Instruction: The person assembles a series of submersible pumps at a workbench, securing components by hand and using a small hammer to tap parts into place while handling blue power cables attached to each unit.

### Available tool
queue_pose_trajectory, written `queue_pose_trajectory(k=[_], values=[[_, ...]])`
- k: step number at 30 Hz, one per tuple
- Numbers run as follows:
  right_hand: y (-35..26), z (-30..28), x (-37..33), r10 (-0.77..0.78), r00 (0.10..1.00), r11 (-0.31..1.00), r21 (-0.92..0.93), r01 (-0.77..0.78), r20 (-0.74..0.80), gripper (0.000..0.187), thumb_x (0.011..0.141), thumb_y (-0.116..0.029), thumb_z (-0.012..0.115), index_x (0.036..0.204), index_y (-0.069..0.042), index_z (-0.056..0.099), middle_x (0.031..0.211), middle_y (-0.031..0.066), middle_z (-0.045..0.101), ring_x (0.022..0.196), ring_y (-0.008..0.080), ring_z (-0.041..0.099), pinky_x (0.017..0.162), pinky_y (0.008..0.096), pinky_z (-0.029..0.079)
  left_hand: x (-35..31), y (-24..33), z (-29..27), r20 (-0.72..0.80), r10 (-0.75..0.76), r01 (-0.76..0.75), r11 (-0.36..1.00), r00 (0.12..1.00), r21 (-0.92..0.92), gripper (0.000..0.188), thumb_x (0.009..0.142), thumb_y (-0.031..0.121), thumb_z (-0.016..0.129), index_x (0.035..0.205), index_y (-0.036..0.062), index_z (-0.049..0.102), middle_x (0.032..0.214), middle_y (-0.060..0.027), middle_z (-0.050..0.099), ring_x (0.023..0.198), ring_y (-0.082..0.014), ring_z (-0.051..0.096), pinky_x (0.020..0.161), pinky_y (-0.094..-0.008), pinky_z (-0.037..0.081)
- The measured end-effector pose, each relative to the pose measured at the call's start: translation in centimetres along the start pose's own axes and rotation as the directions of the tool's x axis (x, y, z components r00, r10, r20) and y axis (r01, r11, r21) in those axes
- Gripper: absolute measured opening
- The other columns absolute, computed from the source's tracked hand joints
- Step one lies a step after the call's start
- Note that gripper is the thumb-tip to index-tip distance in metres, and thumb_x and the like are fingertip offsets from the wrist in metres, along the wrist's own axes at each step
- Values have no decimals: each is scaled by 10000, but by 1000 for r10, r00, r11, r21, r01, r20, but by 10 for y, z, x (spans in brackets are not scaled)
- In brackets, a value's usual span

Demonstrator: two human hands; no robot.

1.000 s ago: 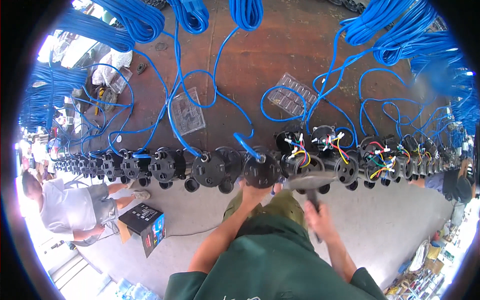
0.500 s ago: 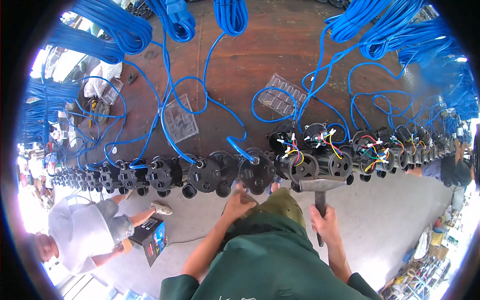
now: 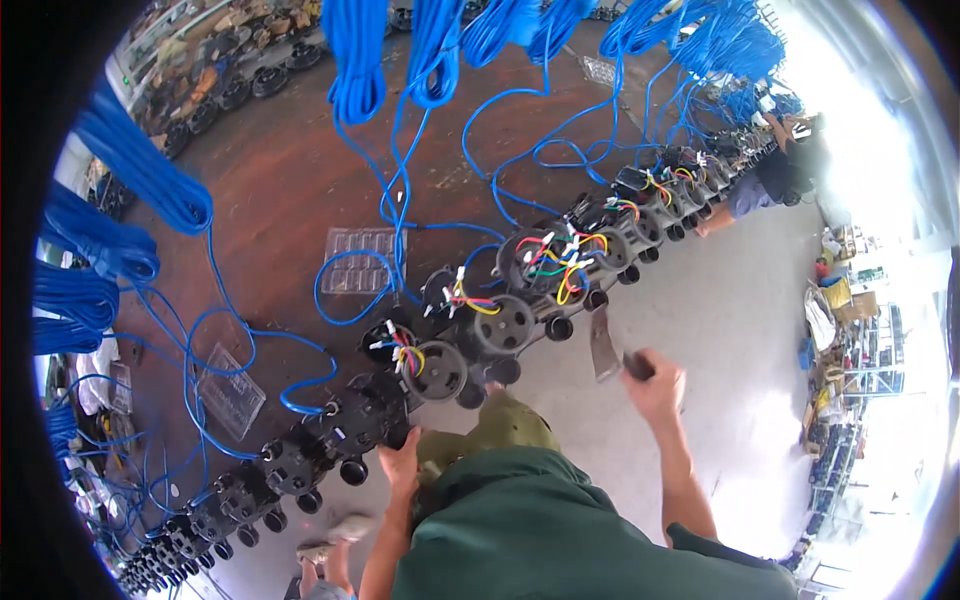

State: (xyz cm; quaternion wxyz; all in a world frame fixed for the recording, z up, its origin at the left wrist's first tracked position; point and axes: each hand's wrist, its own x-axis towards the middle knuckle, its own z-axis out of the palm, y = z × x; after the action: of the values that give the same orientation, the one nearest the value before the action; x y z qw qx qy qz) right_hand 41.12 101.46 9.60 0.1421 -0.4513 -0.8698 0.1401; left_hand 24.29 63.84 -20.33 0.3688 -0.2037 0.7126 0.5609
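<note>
1. Head view: the whole scene has swung since half a second ago. The row of black pump bodies [image 3: 470,350], which then ran level across the picture, now climbs from lower left to upper right.
2. The right hand [image 3: 655,385] is closed around the dark handle of a flat-bladed metal tool [image 3: 604,345]. Earlier that tool sat just below the row, close under the units; now it is lifted clear over the grey floor [image 3: 740,300], blade pointing up and away from the person.
3. The left hand [image 3: 400,465] rests against the lower edge of a black unit [image 3: 360,420] at the table's near side, much as before. Its fingers curl on the housing, but whether they grip it I cannot tell.
4. Units with loose coloured wires [image 3: 555,265] sit up-right of the hands. Blue cables [image 3: 400,200] trail from them over the brown tabletop [image 3: 280,180].
5. The person in a grey shirt seen at lower left earlier is out of view; only a foot [image 3: 335,535] shows there now. Another person [image 3: 790,165] stands at the far upper right.
</note>
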Motion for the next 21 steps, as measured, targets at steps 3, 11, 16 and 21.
queue_pose_trajectory(k=[3, 11, 16, 21], values=[[42, -20, 75, -100, 989, 966, -248, 71, -107, 209, 745, -202, 852, 931, -173, 763, 873, 65, 768, 789, 348, 733, 700, 454, 569, -60, 84, -3, 168, -317, 328, 944, 933, -43, 358, 931, 325, 803, 1016, -18, 745, 738, -91, 718, 493, -152, 627, 415, -347, 472], [110, 10, 251, -544, 821, 830, -33, 557, 173, 214, 705, -82, 813, 900, -109, 729, 884, 90, 728, 830, 351, 709, 725, 440, 547, -167, 249, 82, 268, 418, -478, 851, 868, 218, 215, 1015, 196, 693, 1072, -6, 738, 804, -21, 707, 712, -62, 594, 638, -277, 500], [124, 25, 305, -632, 709, 772, 176, 611, 313, 290, 625, 14, 770, 900, -34, 693, 903, 140, 696, 890, 368, 688, 769, 431, 547, -49, 326, 93, 147, 737, -519, 305, 660, 799, 308, 845, 134, 634, 1116, 4, 703, 1133, -235, 722, 1129, -410, 658, 939, -533, 545], [128, 13, 303, -732, 599, 651, 75, 755, 325, 416, 612, -32, 829, 985, -39, 645, 1045, 138, 628, 1066, 384, 577, 928, 482, 480, 60, 327, 105, 398, 106, -399, -12, 911, 917, 280, 828, 194, 686, 1034, 62, 822, 1158, -195, 764, 1083, -357, 741, 921, -489, 582]])
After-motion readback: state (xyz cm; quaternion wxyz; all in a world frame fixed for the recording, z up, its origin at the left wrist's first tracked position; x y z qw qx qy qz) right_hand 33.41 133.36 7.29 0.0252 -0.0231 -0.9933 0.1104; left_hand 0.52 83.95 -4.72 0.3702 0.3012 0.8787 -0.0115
